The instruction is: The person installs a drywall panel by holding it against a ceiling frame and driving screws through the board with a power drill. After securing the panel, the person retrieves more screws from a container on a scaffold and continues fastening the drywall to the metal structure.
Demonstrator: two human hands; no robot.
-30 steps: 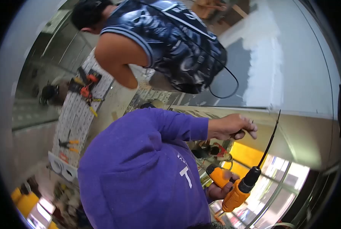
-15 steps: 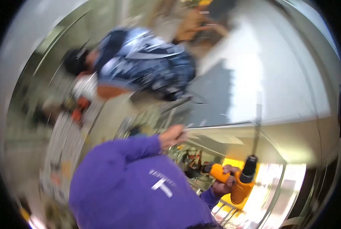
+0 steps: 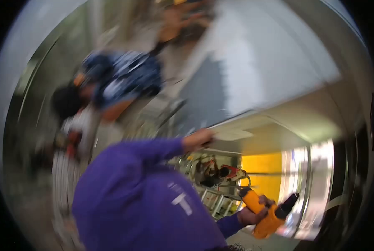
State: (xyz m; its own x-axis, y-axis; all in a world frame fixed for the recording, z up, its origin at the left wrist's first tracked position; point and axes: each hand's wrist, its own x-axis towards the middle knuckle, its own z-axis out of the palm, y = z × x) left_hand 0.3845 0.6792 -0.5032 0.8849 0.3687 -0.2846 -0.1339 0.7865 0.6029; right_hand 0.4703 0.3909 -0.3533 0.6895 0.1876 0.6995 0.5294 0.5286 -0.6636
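My right hand (image 3: 253, 215) is wrapped round the grip of an orange and black cordless drill (image 3: 270, 224) at the lower right. The drill's black chuck points up and to the right; no bit can be made out in it. My left hand (image 3: 198, 140) is closed, its arm stretched out from a purple sleeve, beside the lower edge of a large white and grey panel (image 3: 245, 75). What its fingers hold, if anything, is too blurred to tell. My purple top (image 3: 128, 201) fills the lower middle.
The scene is tilted and smeared by motion. A person in a blue patterned top and dark cap (image 3: 128, 75) bends at the upper left. Another person (image 3: 216, 175) is farther off, near a ladder (image 3: 220, 203). A bright yellow surface (image 3: 260, 169) stands behind the drill.
The drill has swung down and to the right in my right hand; its long bit no longer shows. My left hand appears slightly farther right. The whole view has shifted.
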